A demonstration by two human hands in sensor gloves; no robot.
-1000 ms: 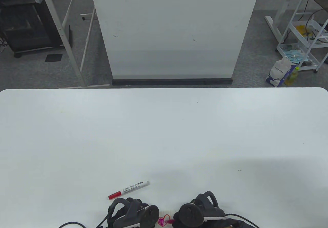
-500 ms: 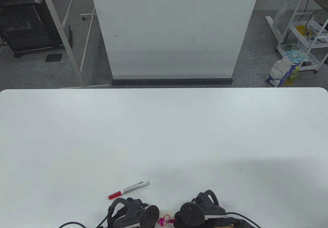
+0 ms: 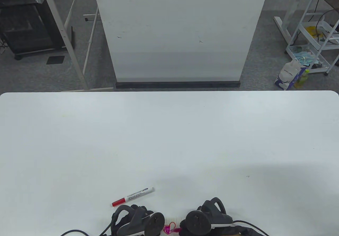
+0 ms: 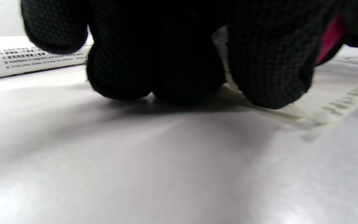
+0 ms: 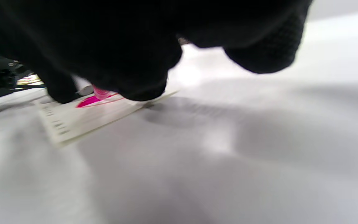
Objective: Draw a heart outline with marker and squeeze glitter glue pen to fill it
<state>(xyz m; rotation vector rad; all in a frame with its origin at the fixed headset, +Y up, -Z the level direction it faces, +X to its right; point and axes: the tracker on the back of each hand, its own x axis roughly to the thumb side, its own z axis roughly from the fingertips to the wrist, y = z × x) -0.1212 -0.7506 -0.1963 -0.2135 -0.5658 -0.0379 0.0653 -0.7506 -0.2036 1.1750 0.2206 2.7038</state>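
A white marker with a red cap [image 3: 133, 196] lies on the table just beyond my left hand [image 3: 137, 219]. Between my hands, at the table's near edge, a small paper card [image 5: 82, 121] carries a red heart outline [image 3: 172, 225] partly filled with pink glitter glue [image 5: 87, 101]. My right hand [image 3: 204, 217] grips a pink glitter glue pen [image 5: 100, 92] with its tip down on the heart. In the left wrist view my left fingertips [image 4: 269, 77] press on the card, with the marker [image 4: 33, 57] behind them. The trackers hide most of both hands from above.
The white table [image 3: 169, 140] stretches far ahead and to both sides of the card. A white board panel [image 3: 180, 32] stands beyond the far edge, with a black cart [image 3: 26, 24] at the left and a white rack [image 3: 315, 34] at the right.
My right hand shifts slightly over the heart with the pen tip on the card. The left hand and the marker stay put.
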